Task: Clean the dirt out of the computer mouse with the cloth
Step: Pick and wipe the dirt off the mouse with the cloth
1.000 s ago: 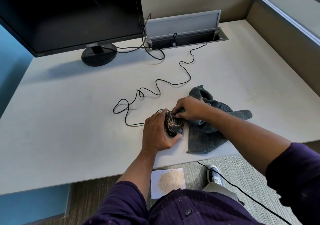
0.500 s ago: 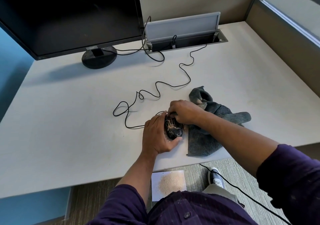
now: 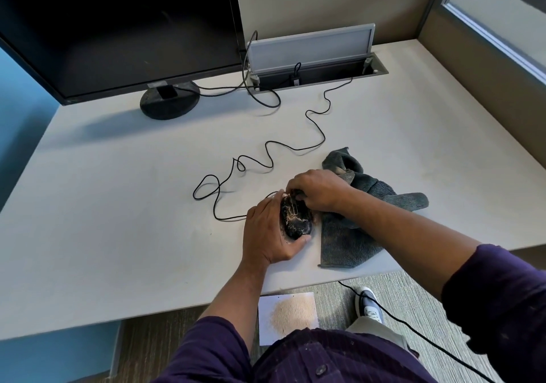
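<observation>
Fingers (image 3: 298, 195) atop mouse (image 3: 296, 221), lengthwise away

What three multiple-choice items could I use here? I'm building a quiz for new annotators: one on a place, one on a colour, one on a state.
1. Where does the cloth lie relative to the mouse?
A. To its right on the desk
B. On the monitor base
C. On the floor

2. What colour is the cloth?
A. Red
B. Grey
C. Yellow

3. What state is the mouse's top in?
A. Wiped clean
B. Speckled with pale dirt
C. Wrapped fully in the cloth

Answers:
1 A, the cloth spreads over the desk to the right of the mouse, under the right hand.
2 B, its fabric is dull grey.
3 B, light grains streak the black shell that the left hand holds.
</observation>
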